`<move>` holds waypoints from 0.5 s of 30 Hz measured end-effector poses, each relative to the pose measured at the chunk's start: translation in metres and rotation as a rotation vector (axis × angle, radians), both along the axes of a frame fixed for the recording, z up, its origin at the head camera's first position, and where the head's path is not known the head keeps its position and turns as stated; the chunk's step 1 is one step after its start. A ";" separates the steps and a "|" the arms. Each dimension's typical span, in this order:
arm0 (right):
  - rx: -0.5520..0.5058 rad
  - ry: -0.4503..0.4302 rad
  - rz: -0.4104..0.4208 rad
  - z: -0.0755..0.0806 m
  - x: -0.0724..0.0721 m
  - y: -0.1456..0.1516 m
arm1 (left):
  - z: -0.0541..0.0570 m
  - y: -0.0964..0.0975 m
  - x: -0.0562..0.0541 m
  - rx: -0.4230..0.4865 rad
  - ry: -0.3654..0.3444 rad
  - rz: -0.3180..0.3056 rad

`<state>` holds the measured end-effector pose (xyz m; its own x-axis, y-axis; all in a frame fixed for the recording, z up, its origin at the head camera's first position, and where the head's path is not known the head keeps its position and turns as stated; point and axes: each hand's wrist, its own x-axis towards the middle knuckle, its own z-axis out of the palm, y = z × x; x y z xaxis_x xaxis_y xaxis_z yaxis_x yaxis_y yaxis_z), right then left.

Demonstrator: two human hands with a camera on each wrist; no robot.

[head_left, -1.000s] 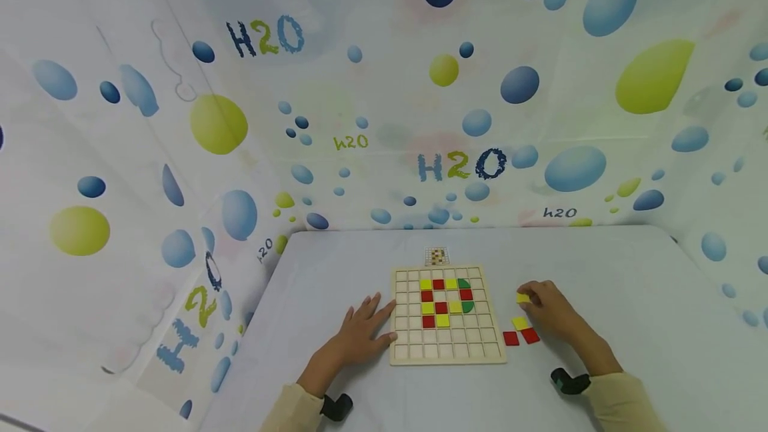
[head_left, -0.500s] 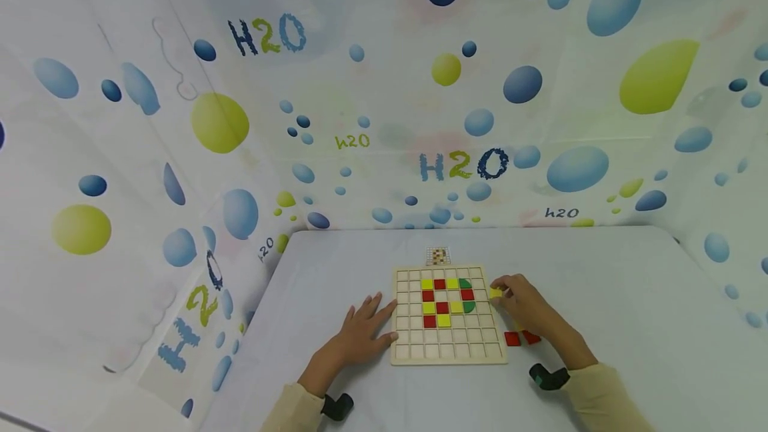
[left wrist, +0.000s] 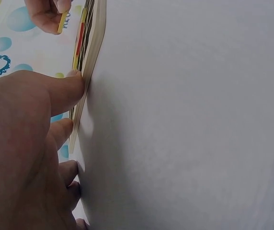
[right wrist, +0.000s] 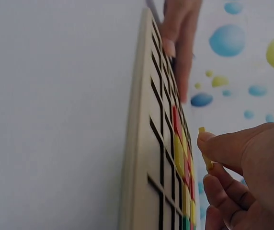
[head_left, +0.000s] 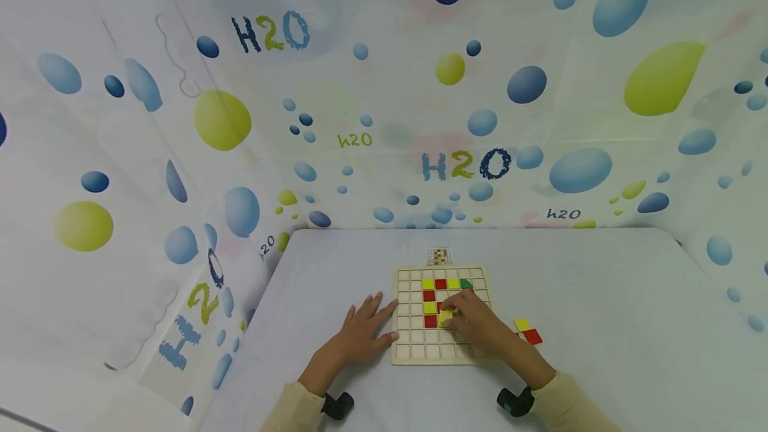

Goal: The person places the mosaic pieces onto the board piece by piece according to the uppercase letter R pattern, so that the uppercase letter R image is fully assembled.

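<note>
A yellow square tile [right wrist: 204,149] is pinched between thumb and fingers of my right hand [head_left: 480,327], held above the grid. Below it lies a wooden grid board [head_left: 411,352], partly covered by that hand in the head view. Set in its squares are red, yellow and green tiles, among them a red tile [head_left: 431,321] and a green rounded tile [head_left: 466,283]. My left hand [head_left: 360,333] lies with spread fingers at the board's left edge. In the left wrist view its thumb [left wrist: 67,93] touches the board's side.
Loose tiles lie right of the board, a yellow one [head_left: 521,325] and a red one [head_left: 532,336], with another red partly behind my right forearm. A small patterned card [head_left: 439,256] sits beyond the board's far edge. A printed curtain [head_left: 384,85] stands behind the white table [head_left: 624,299].
My right hand has carried the yellow tile leftward, from beside the board to above the grid's middle. The left hand has stayed at the left edge.
</note>
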<state>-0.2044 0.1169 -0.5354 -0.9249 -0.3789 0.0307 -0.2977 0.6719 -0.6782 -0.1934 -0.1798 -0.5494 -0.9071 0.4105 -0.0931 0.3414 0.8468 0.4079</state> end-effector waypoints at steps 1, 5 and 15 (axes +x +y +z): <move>0.008 0.002 0.010 0.000 0.002 -0.004 | 0.001 0.000 0.000 -0.002 0.001 0.000; 0.043 0.059 0.083 -0.004 0.008 -0.017 | 0.003 0.001 0.000 0.000 0.001 0.001; 0.136 0.179 0.154 -0.008 0.018 -0.024 | 0.003 0.001 0.000 -0.001 -0.003 0.004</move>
<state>-0.1868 0.0930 -0.5433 -0.8406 -0.5264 0.1277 -0.5104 0.6907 -0.5123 -0.1930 -0.1792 -0.5469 -0.9086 0.4063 -0.0965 0.3363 0.8489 0.4078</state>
